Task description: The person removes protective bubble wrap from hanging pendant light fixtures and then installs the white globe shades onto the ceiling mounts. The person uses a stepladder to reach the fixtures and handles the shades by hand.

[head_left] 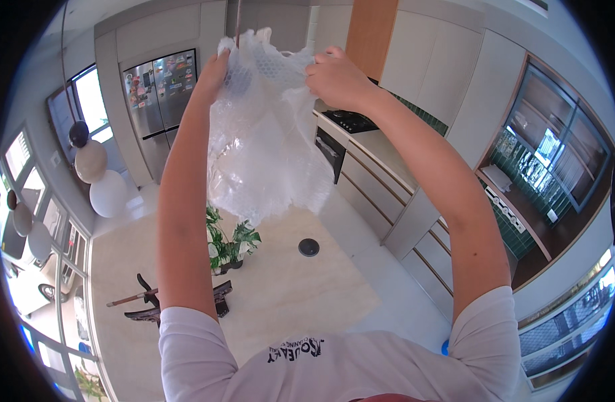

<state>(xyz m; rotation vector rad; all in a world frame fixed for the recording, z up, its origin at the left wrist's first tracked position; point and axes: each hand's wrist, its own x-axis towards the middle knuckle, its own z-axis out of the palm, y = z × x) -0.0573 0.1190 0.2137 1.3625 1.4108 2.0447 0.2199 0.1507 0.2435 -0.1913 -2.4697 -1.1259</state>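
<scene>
A crumpled sheet of translucent bubble wrap (pixel 260 141) is held up high in front of me, spread between both arms. My left hand (pixel 218 67) grips its upper left edge beside a thin hanging rod or cord (pixel 238 27). My right hand (pixel 331 74) pinches the upper right edge with curled fingers. Whatever the wrap surrounds, if anything, cannot be made out through it.
Below are a beige tabletop (pixel 341 295), a leafy plant (pixel 230 244), a dark ornamental stand (pixel 143 315) and a round black disc (pixel 308 246). Pendant globes (pixel 108 192) hang at left. Behind stand a fridge (pixel 160 94) and counter with cooktop (pixel 348 122).
</scene>
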